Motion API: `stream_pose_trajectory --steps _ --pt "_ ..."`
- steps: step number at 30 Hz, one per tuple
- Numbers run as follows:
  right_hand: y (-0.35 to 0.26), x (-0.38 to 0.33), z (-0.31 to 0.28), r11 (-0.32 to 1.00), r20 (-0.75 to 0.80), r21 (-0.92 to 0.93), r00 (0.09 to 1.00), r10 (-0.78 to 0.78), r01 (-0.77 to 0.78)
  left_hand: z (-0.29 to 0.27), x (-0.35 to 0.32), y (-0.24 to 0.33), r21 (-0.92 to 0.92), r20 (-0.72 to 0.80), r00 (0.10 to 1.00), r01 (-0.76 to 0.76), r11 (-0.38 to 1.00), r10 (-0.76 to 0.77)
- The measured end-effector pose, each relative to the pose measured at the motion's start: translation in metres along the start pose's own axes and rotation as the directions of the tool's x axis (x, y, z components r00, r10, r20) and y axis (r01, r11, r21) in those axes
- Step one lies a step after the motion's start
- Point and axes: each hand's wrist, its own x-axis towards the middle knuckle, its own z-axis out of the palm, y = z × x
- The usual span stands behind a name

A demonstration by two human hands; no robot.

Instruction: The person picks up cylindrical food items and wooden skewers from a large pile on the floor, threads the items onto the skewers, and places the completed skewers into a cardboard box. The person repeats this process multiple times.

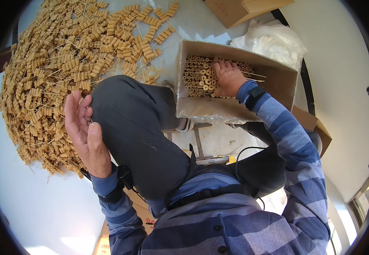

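My left hand [87, 134] is raised beside my left knee, palm turned up and fingers apart, with nothing in it. Just past it spreads a large heap of skewered snacks [52, 85]: tan, ridged, ring-shaped pieces threaded on thin sticks. My right hand [228, 79] reaches into an open cardboard box [278, 87] and rests palm down on the skewers packed there, thumb and fingers spread. Rows of packed skewers [205, 78] fill the box's left and middle part, several showing round ends with holes. Some bare sticks point right. What lies under my palm is hidden.
Crumpled clear plastic [273, 42] lies behind the box. Another cardboard carton [239, 10] stands at the far edge, and one more [312, 125] sits right of my knee. A dark cable [246, 149] crosses between my legs.
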Motion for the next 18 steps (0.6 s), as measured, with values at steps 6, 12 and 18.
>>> stream_pose_trajectory --steps 6,12,18 --pt "-0.014 0.032 0.052 0.998 0.178 0.06 0.983 -0.04 0.029 0.005 0.011 -0.013 0.07 0.063 0.997 0.049 0.996 -0.053" --pt "-0.023 0.043 0.082 0.985 0.077 0.146 0.991 -0.107 0.095 0.011 0.011 -0.017 0.109 0.09 0.995 0.023 0.994 -0.032" --pt "-0.031 0.054 0.094 0.972 0.096 0.218 0.989 -0.108 0.085 0.014 0.01 -0.018 0.076 0.1 0.995 0.002 0.997 -0.009"
